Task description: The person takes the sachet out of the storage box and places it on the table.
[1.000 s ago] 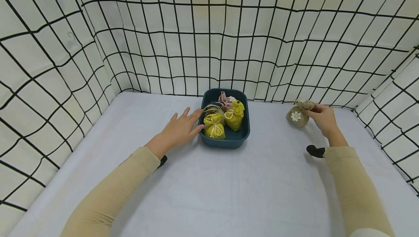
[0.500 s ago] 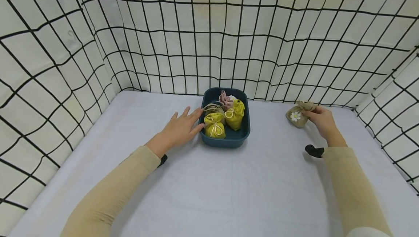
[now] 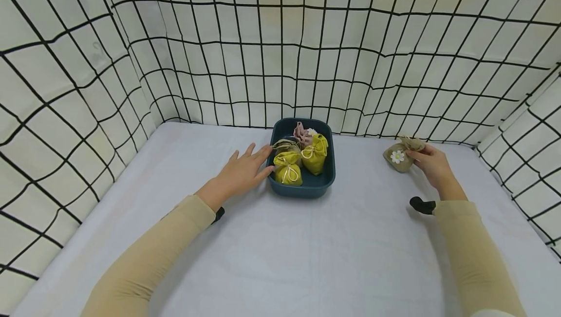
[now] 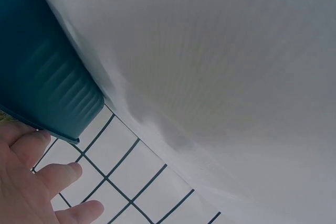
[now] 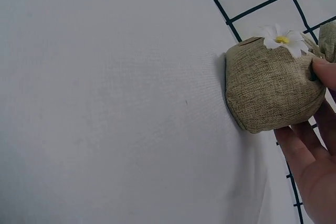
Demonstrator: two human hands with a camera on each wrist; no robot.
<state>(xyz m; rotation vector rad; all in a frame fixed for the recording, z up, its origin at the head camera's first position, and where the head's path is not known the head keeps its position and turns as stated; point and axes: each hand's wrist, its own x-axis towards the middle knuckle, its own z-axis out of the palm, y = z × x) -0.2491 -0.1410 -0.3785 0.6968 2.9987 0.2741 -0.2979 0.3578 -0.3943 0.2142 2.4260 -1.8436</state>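
My right hand [image 3: 434,165] pinches a tan burlap drawstring pouch [image 5: 273,87] near its gathered neck. A white daisy [image 3: 397,157] decorates the pouch, which is low over the white surface at the back right. At the left rim of a dark blue plastic basin [image 3: 302,191], my left hand [image 3: 242,171] lies with fingers spread, fingertips touching the rim. Inside the basin sit two yellow pouches [image 3: 288,173] tied with white cord, a tan pouch [image 3: 285,146] partly hidden behind them, and a pink pouch [image 3: 302,134] with a white flower.
Black grid netting [image 3: 280,59] over pale walls encloses the surface at the back and both sides. The white cloth-covered table [image 3: 333,249] stretches in front of the basin. A black strap end [image 3: 422,205] sticks out by the right cuff, another by the left.
Both hands stay almost in place. The tan pouch in my right hand has shifted only very slightly; the basin and the pouches inside look the same.
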